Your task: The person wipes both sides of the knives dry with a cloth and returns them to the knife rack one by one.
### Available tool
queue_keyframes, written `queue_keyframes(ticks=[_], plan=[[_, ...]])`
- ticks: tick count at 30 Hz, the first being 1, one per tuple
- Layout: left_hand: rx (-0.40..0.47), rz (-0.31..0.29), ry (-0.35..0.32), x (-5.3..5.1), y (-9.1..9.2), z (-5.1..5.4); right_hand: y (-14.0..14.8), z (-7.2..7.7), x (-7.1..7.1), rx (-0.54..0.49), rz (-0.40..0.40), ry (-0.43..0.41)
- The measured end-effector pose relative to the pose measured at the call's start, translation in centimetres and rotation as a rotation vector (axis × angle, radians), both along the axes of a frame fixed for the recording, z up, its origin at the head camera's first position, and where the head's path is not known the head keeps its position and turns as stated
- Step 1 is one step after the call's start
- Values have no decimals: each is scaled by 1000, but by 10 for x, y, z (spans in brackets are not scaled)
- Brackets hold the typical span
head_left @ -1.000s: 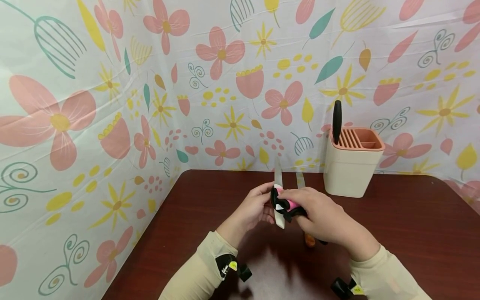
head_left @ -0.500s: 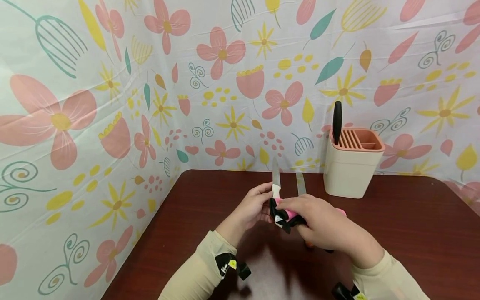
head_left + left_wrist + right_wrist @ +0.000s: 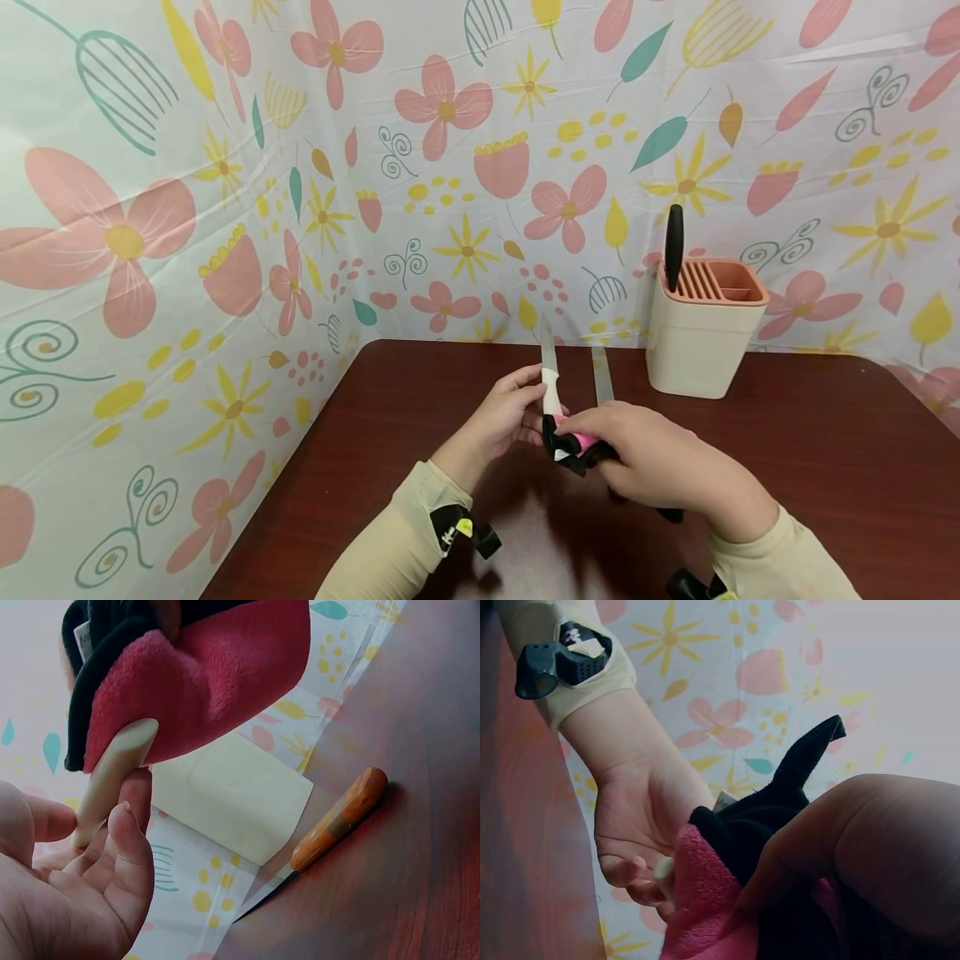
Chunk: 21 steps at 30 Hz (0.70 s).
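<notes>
My left hand (image 3: pixel 501 418) pinches the white handle of a knife (image 3: pixel 551 393), whose blade points away toward the back wall. In the left wrist view that white handle (image 3: pixel 116 776) sits between thumb and fingers, its butt end against the pink cloth. A pink fuzzy cloth with black trim (image 3: pixel 583 443) is bunched in my right hand (image 3: pixel 663 458), thumb and fingers curled on it, touching the lower handle. Beneath the right hand lies a second knife (image 3: pixel 602 379); its orange-brown wooden handle (image 3: pixel 337 821) shows only in the left wrist view.
A cream knife block (image 3: pixel 697 346) with an orange slotted top stands at the back right. One black-handled knife (image 3: pixel 674 247) is upright in it. Flower-print fabric (image 3: pixel 442 208) hangs behind and left of the dark red-brown table (image 3: pixel 810 467).
The right hand and cloth have slid down the white handle toward the person, uncovering its upper part and covering its butt end. The left hand has stayed nearly still.
</notes>
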<state>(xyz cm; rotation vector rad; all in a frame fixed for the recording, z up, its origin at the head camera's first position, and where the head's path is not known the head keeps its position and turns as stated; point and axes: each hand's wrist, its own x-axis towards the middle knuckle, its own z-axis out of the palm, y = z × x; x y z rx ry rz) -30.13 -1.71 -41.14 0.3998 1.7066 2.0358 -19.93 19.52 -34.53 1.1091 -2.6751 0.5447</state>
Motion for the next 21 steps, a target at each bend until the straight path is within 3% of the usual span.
queue_keyframes(ticks=[5,10,14,21], plan=[[-8,6,0,-2,0,0,12,5,-2,-29,16,-94],[-2,20,-20,0,1,3,30,12,-7,-120,31,-120],[2,2,-18,4,1,7,43,14,-13,-214,-14,-139],[5,-44,-12,13,5,12,41,4,-29,-325,-99,-3]])
